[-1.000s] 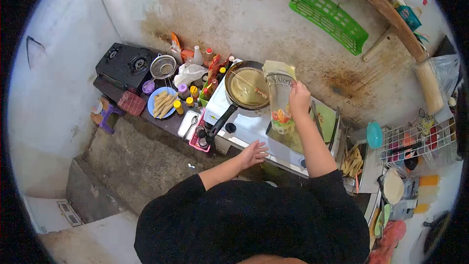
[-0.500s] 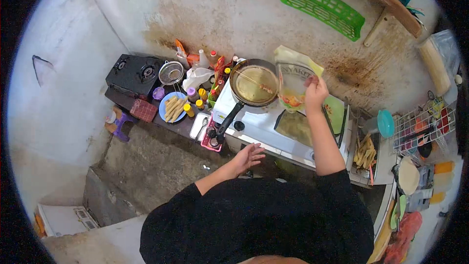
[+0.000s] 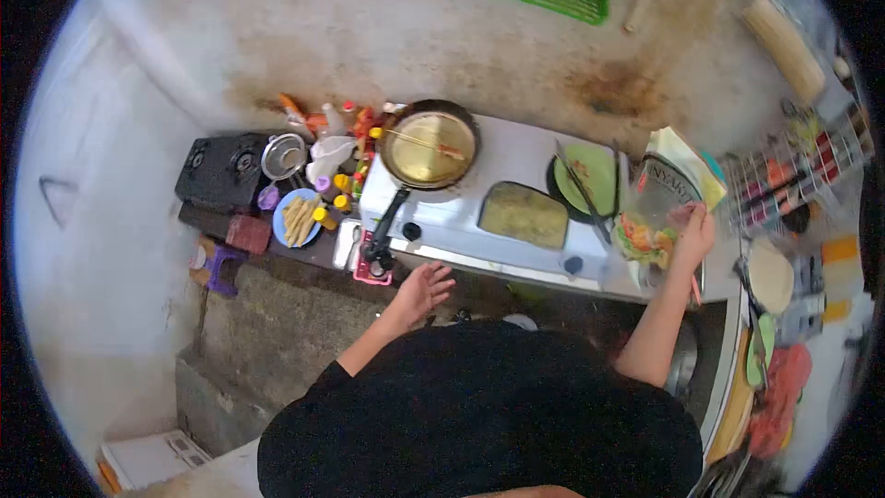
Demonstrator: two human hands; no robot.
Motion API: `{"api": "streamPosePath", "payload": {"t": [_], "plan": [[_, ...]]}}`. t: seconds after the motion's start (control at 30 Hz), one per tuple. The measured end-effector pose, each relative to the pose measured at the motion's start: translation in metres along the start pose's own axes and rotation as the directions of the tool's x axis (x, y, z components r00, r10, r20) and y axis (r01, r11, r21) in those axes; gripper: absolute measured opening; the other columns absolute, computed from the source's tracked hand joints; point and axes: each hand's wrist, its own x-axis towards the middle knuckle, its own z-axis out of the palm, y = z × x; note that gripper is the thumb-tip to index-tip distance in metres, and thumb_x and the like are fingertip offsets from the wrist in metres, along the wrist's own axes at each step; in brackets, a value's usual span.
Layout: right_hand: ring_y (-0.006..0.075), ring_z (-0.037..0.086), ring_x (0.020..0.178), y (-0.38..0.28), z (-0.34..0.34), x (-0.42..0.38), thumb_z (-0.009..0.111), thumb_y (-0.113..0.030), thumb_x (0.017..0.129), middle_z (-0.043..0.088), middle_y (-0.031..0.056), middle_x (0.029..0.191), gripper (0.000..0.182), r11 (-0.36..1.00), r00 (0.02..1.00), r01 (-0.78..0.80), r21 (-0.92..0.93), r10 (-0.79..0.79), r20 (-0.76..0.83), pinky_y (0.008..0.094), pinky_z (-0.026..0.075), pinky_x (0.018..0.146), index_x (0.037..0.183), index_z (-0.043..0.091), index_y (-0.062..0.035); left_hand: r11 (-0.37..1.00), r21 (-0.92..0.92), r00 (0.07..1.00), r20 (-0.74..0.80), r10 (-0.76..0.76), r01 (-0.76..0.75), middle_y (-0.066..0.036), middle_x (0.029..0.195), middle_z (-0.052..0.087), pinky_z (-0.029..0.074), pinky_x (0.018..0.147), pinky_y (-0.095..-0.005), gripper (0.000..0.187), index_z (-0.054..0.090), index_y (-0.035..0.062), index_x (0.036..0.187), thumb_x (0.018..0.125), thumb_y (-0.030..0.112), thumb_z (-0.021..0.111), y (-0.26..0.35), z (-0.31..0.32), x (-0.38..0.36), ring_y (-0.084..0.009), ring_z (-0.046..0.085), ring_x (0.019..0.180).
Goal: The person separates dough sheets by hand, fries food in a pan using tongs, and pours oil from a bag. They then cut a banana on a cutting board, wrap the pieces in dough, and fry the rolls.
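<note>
My right hand (image 3: 698, 238) grips a clear oil pouch (image 3: 671, 186) by its edge, at the right end of the stove. The pouch has dark lettering and a picture of colourful food on it. My left hand (image 3: 424, 290) holds nothing, its fingers apart, in front of the stove's near edge. On the left side of the stove sits a black frying pan (image 3: 428, 145) with yellowish oil in it. A thin stick and a small reddish piece show in the oil. The pan's handle (image 3: 391, 216) points towards me, left of my left hand.
A green plate (image 3: 597, 175) with tongs and a greenish rectangular tray (image 3: 524, 214) are on the white stove (image 3: 498, 152). To the left are a blue plate of rolls (image 3: 300, 219), seasoning bottles, a strainer (image 3: 284, 159) and a black stove (image 3: 219, 171). A wire rack (image 3: 765, 184) stands right.
My right hand has carried the oil pouch rightward, away from beside the pan to the stove's right end. The view has shifted, and my left hand stays open near the front edge.
</note>
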Motion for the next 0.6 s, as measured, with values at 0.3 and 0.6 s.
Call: {"api": "streamPosePath", "payload": {"t": [0.3,0.6], "plan": [[0.0159,0.053,0.056,0.105,-0.105,0.057,0.048,-0.021,0.087,0.056,0.0081,0.063,0.028,0.935,0.962,0.068,-0.349,-0.154,-0.225,0.028,0.042,0.055,0.074,0.058,0.0015,0.998,0.05,0.999,0.044,-0.026,0.024,-0.003,0.123,0.047,0.042,0.081,-0.0368,0.043,0.036,0.0141,0.126,0.09,0.038,0.035,-0.021,0.076,0.041,-0.0221,0.053,0.099],[0.0268,0.058,0.062,0.221,-0.06,0.108,0.053,-0.017,0.084,0.06,0.0157,0.074,0.019,0.923,0.973,0.013,-0.383,-0.1,-0.209,0.0336,0.044,0.057,0.082,0.06,0.0,0.994,0.092,0.994,0.085,-0.071,0.063,-0.004,0.126,0.043,0.041,0.084,-0.0356,0.045,0.033,0.0125,0.128,0.09,0.037,0.036,-0.057,0.143,0.052,-0.0204,0.05,0.102]]}}
